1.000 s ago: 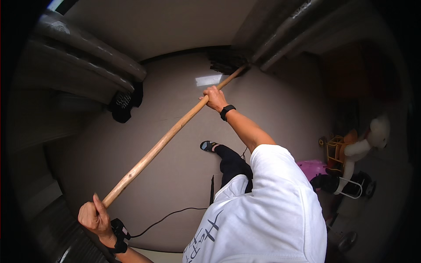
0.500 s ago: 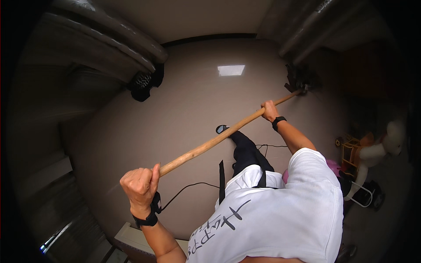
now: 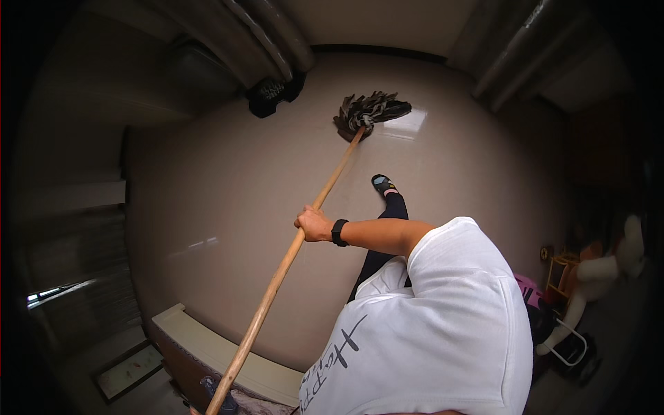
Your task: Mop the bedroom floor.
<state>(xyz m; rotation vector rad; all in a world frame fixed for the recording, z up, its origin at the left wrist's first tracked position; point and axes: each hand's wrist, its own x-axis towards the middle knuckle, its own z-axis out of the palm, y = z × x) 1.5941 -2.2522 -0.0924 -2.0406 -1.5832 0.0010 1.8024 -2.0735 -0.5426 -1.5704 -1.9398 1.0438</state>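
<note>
A mop with a long wooden handle (image 3: 266, 297) slants from the lower left up to the middle of the floor. Its dark, stringy mop head (image 3: 370, 112) lies spread on the floor ahead of me. My right hand (image 3: 315, 224), with a black band at the wrist, is closed round the handle about midway. Of my left hand (image 3: 195, 410) only a sliver shows at the lower edge, against the near end of the handle; its fingers are mostly cut off.
Grey curtains (image 3: 266, 34) hang at the far left, with a black object (image 3: 273, 93) at their foot. A low pale ledge (image 3: 228, 356) runs along the near left. To the right stand a pink item (image 3: 529, 289) and a yellow wheeled frame (image 3: 559, 273). My foot (image 3: 382, 184) is right of the handle.
The mop head has swept from the far right to the left across the floor. My right hand has moved left with the handle; my left hand has dropped back to the lower edge.
</note>
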